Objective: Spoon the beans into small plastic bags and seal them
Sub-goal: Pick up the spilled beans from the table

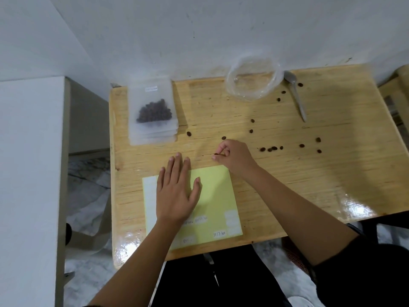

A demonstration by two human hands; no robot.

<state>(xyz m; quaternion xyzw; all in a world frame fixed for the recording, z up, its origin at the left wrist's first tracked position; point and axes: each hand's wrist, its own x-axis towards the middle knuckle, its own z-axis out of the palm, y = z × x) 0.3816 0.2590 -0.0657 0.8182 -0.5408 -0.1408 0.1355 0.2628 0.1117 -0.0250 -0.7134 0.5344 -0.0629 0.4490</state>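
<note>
My desk (287,173) is pale wood with visible grain, varnished glossy enough to throw glare along its near edge. The stacked small bags (150,132) are frosted, matt plastic; the open bag (250,97) is thin, clear, crinkled film. The spoon (296,96) is dull grey metal. The yellow sheet (217,196) looks like matt paper. The bean (217,154) pinched in my right hand (234,158) is dark and dull.

Pale wooden table (287,173), glossy, against white wall (199,29). Far left: stack of frosted bags (152,131), top one holding dark beans. Far edge, centre: clear plastic bag (232,89), mouth rolled open; spoon (297,100) just right of it, handle toward near side. Across middle and right: loose beans (272,148), scattered. Near edge: yellow sheet (217,196) with white labels (231,220), left hand (177,196) flat on it. Beyond sheet, on bare wood: right hand (234,156), single bean (218,154) pinched in fingertips.
</note>
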